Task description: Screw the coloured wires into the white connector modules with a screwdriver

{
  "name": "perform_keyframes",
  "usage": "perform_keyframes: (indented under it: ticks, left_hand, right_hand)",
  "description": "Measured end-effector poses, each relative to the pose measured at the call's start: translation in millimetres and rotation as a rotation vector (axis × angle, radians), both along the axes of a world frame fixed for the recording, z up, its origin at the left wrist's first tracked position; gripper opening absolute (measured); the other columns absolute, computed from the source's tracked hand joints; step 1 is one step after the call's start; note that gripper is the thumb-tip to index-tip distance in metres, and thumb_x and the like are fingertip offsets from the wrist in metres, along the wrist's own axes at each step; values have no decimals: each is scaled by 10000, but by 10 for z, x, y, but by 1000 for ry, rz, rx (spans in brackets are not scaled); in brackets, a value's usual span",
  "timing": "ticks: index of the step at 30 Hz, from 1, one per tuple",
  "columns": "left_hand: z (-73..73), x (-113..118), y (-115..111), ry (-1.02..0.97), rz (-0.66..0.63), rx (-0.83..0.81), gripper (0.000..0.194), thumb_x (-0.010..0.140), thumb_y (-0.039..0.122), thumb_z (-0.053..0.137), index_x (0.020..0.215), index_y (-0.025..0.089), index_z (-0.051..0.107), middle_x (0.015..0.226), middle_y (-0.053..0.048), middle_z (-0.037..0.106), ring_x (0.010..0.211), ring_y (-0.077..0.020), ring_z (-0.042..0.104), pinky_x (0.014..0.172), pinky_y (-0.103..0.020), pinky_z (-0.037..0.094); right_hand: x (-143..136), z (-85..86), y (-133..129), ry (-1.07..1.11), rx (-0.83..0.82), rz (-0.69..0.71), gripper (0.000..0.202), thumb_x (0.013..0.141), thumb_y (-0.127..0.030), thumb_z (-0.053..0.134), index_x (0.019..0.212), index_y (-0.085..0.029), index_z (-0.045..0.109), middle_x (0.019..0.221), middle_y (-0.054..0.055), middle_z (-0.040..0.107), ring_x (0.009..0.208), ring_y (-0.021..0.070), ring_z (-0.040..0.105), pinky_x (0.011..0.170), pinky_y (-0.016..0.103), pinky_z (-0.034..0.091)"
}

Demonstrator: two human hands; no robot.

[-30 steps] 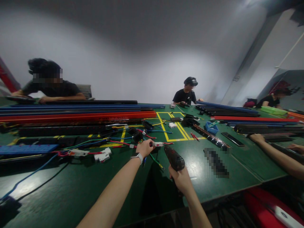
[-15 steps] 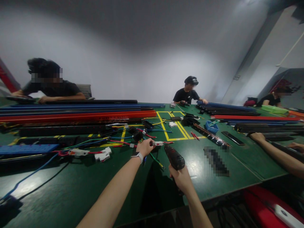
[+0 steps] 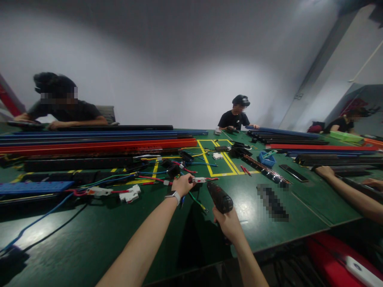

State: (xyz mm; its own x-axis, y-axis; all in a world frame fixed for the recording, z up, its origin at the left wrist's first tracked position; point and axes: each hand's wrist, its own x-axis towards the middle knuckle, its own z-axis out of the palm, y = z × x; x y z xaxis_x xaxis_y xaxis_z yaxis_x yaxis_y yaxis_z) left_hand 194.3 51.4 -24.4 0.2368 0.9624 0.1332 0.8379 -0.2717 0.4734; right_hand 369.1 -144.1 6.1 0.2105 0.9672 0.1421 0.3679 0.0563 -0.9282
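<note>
Near the middle of the green table, my left hand (image 3: pixel 182 185) pinches a small white switch-like part (image 3: pixel 199 180) with red wires at its ends. My right hand (image 3: pixel 227 221) is wrapped round the grip of a black cordless screwdriver (image 3: pixel 220 197). Its nose points up and left, close to the right end of the white part; whether the two touch I cannot tell. Green and blue wires (image 3: pixel 197 202) with bare ends hang below my left hand. Another white part with red leads (image 3: pixel 98 192) lies to the left, beside a pile of white pieces (image 3: pixel 129 194).
Long red strips (image 3: pixel 98 146) and blue power strips (image 3: pixel 36 186) cover the left side. Copper bars (image 3: pixel 254 165), a blue bin (image 3: pixel 267 158) and a phone (image 3: pixel 293 173) lie to the right. Co-workers sit across the table; another person's hand (image 3: pixel 325 173) rests at the right.
My hands, the white part and the screwdriver stay almost where they were. The co-worker across the table has shifted a hand slightly to the left along a blue strip.
</note>
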Motion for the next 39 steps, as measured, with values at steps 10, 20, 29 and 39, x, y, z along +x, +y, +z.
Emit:
perform_keyframes:
  ticks: [10,20,29,39]
  left_hand:
    - [-54,-7,26,1,-8,29,317,834,547,675,1087,358,705,1092,9,773,999,-245,707,804,-320,486]
    - [-60,-9,30,5,-18,44,330,846,558,655,1096,349,701,1105,8,769,997,-242,705,799,-321,483]
    - [-29,1,7,9,-6,26,322,844,534,673,1094,333,706,1096,-4,772,1010,-240,702,795,-304,476]
    - [-2,4,1,6,-6,6,333,833,516,691,1105,324,710,1111,-8,767,1024,-234,693,807,-296,465]
  right_hand:
    - [3,27,-3,43,-15,28,238,804,-269,566,572,-220,579,622,4,586,603,165,568,609,266,447]
    - [19,-41,7,47,-19,8,216,817,-287,586,613,-215,576,610,-4,581,610,173,565,614,275,435]
    - [8,9,5,69,-22,26,192,805,-270,579,622,-212,585,625,-6,580,610,171,575,634,286,447]
    - [-12,49,-8,40,-21,19,261,808,-287,568,558,-212,564,605,4,568,604,174,569,627,291,439]
